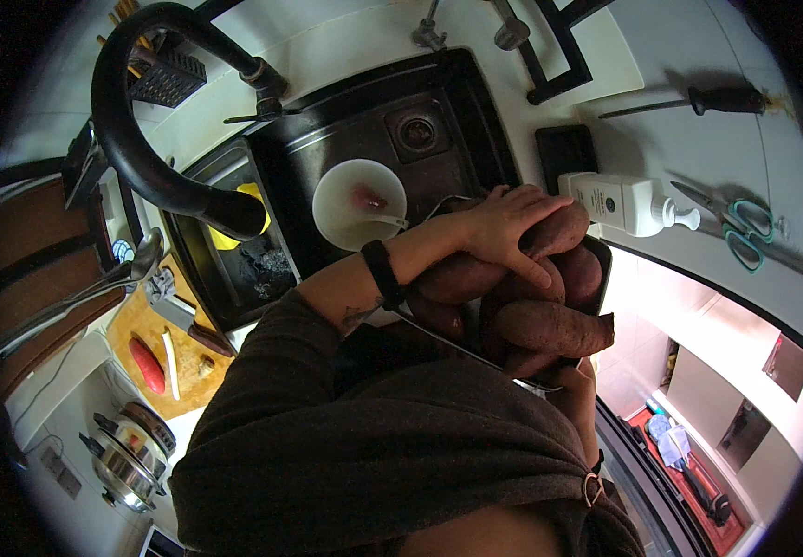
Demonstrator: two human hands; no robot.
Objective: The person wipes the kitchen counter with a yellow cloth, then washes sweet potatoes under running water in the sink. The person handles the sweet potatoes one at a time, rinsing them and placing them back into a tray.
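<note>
My left hand (pixel 523 226) reaches across from the left and lies with spread fingers on top of a pile of reddish-brown sweet potatoes (pixel 555 327). They fill a dark container with a thin light rim (pixel 454 351) in front of my body. Beneath the near right corner of this container, my right hand (pixel 575 379) holds it; most of its fingers are hidden. Left of the pile, a white bowl (pixel 335 191) with a small reddish piece and a white spoon or handle in it stands in the black sink (pixel 346 143).
A black faucet (pixel 154 177) arches over the sink's left side. On a cutting board (pixel 199 379) at left lie a knife (pixel 182 317), a red root (pixel 147 365) and a white strip. A white pump bottle (pixel 621 202) stands right of the pile, near teal-handled scissors (pixel 736 219).
</note>
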